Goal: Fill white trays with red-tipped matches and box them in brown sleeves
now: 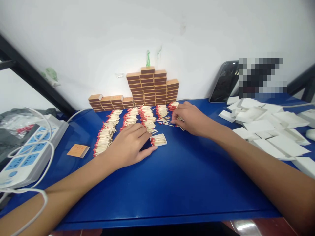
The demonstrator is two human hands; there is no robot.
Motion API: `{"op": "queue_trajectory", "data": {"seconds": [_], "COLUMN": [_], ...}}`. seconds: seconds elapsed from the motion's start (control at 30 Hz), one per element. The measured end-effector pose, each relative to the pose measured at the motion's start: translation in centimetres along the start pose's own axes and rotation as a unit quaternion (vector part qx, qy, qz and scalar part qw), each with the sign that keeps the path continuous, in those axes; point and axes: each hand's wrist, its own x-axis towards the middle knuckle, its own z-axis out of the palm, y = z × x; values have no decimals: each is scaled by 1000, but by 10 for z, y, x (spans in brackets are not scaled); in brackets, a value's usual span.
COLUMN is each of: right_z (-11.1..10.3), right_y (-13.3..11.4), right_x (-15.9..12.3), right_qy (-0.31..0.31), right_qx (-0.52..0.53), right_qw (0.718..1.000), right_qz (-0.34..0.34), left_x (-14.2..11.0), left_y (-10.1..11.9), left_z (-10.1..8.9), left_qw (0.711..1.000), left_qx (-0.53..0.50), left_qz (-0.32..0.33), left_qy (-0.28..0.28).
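Rows of red-tipped matches (130,121) lie across the back of the blue mat (172,183). My left hand (129,144) rests on the mat, fingers around a small white tray (158,140) that holds several matches. My right hand (189,118) reaches to the right end of the rows, its fingers curled in a pinch on a bunch of matches (179,119). Stacked brown matchboxes (150,88) stand against the wall behind the rows.
A heap of empty white trays (268,129) lies at the right. One brown matchbox sleeve (78,150) lies left of the matches. A white power strip (29,152) with cables sits at the left edge. A dark phone (223,82) leans on the wall.
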Motion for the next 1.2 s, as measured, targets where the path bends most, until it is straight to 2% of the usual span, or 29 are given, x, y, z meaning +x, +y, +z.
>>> {"op": "queue_trajectory", "data": {"seconds": [0.13,0.33,0.47,0.67,0.97,1.2], "right_z": [-2,-8,-10,-5,-6,7], "right_y": [3,4,0,-13,-17,-24], "right_x": [1,0,-1,-2,-3,-4], "right_qy": [-1,49,54,15,-30,40], "right_qx": [12,-3,10,51,77,53], "right_qw": [1000,998,998,997,994,994], "right_qz": [-22,-32,-31,-62,-73,-90], "left_x": [-1,0,0,-1,-1,-1], "left_y": [0,1,1,0,1,0], "left_z": [1,0,0,2,0,1], "left_qw": [1000,1000,1000,1000,1000,1000], "left_qx": [-1,3,3,-2,-7,-11], "left_qz": [0,5,5,9,5,4], "left_qy": [-1,2,5,5,0,-1]}}
